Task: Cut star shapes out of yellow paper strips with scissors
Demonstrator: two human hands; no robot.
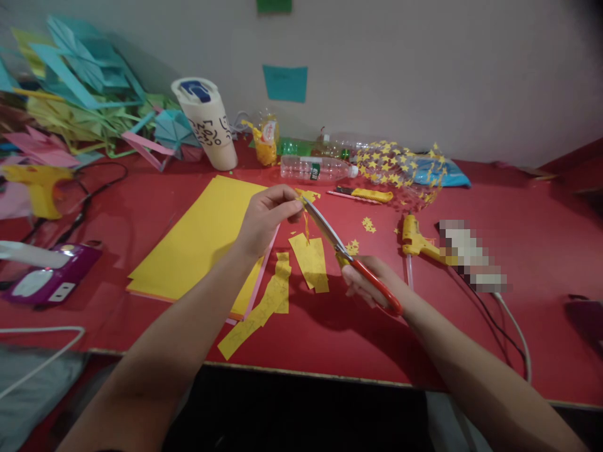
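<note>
Perhaps a craft workspace: scissors (358, 263), glue guns (411, 237)

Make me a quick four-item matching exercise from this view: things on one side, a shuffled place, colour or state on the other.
1. Scissors
2. Tumbler
3. Blue note
4. Yellow sheets

A. On the wall
B. Stacked flat
C. White, with dark markings
D. In the right hand

Pairs: 1-D, 2-C, 3-A, 4-B

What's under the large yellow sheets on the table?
Pink paper peeks out along the right edge of the yellow sheets, and what looks like an orange sheet shows thinly at the near left. Everything further in is covered.
</note>
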